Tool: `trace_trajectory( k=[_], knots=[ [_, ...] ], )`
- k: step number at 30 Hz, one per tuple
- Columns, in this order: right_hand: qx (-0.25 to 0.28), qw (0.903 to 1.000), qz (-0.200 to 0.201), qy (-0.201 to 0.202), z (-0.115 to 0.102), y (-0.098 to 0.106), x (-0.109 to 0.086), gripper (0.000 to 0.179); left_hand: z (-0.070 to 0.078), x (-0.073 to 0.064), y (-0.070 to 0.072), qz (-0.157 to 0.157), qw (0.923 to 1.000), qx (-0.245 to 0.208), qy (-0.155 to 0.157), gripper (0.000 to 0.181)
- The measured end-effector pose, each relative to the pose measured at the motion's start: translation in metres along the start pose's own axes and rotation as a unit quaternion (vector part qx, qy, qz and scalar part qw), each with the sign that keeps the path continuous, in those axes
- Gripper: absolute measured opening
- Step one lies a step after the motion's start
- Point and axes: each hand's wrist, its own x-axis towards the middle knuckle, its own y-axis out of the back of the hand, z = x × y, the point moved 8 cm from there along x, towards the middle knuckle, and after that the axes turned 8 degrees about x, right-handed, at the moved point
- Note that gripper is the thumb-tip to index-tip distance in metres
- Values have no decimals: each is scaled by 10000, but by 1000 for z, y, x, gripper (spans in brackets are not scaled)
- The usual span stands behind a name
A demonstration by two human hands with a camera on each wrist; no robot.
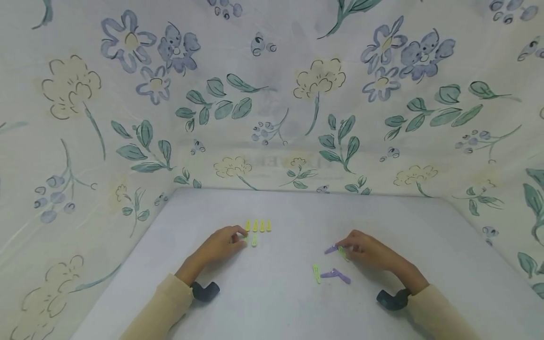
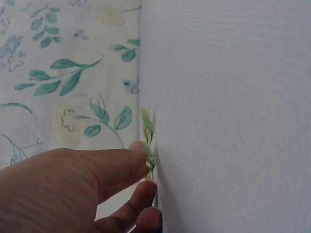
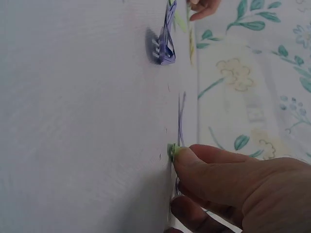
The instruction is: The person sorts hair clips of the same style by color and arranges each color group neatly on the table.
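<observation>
My left hand (image 1: 223, 242) pinches the end of a light green snap hair clip (image 2: 150, 154) at the left end of a short row. Beside it lies another light green hair clip (image 1: 254, 241), below several yellow hair clips (image 1: 262, 225) lined up upright. My right hand (image 1: 366, 249) pinches a green hair clip (image 1: 343, 253) between thumb and fingers, low over the table. A purple hair clip (image 1: 331, 249) lies right at those fingertips, partly covered. Nearer the front are a green hair clip (image 1: 316, 274) and purple hair clips (image 1: 335, 274) that overlap at an angle.
The white table (image 1: 280, 307) meets a floral-patterned cloth (image 1: 272, 118) at its back and sides. A dark band with a curved piece sits on each wrist, the left band (image 1: 206, 292) and the right band (image 1: 393, 300) near the tabletop.
</observation>
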Motion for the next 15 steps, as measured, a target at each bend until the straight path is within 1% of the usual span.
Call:
trace_trajectory(
  k=[2,5,9,13,15],
  knots=[
    [-84,10000,-18,-45,1,-1,0,29,0,-1,1,-4,10000,-18,10,30],
    [-224,9997,12,53,-2,-1,0,27,1,-1,1,-17,10000,-20,11,29],
    [-228,9997,43,74,-4,-1,-1,23,4,-3,2,-37,10000,-15,-20,29],
    [-197,9998,35,-18,-4,-1,-1,9,6,-5,4,-59,10000,-48,7,29],
    [-204,9998,22,-80,-4,-2,-1,8,6,-5,5,-58,10000,-41,42,30]
  ],
)
